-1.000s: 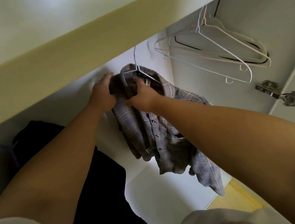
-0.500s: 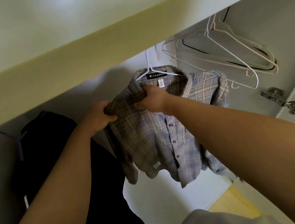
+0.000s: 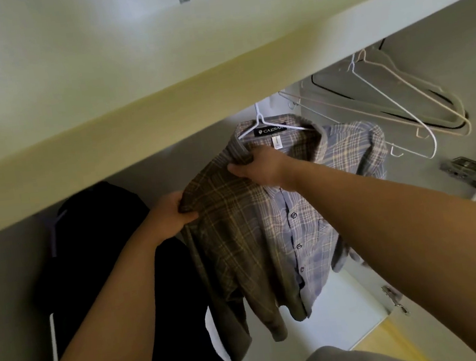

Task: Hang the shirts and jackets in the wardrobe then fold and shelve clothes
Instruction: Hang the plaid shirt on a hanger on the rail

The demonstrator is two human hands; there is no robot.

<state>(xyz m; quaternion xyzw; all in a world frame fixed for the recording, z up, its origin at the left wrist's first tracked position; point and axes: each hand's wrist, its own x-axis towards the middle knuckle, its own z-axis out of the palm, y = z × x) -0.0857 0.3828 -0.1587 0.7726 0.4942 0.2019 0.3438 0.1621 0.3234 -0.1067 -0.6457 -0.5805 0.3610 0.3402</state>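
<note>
Plaid shirt (image 3: 267, 236) hangs inside the wardrobe (image 3: 452, 37). My left hand (image 3: 170, 217) pinches its drooping shoulder; my right hand (image 3: 261, 165), nearer the top, pinches the collar. The white wire hanger (image 3: 263, 124) lies up and right of my left fingers, so I judge the shoulder goes that way.

The hanger (image 3: 260, 118) top vanishes behind the shelf edge (image 3: 135, 126), and the size tag (image 3: 277, 142) on the shirt (image 3: 252, 238) is too tiny to read.
</note>
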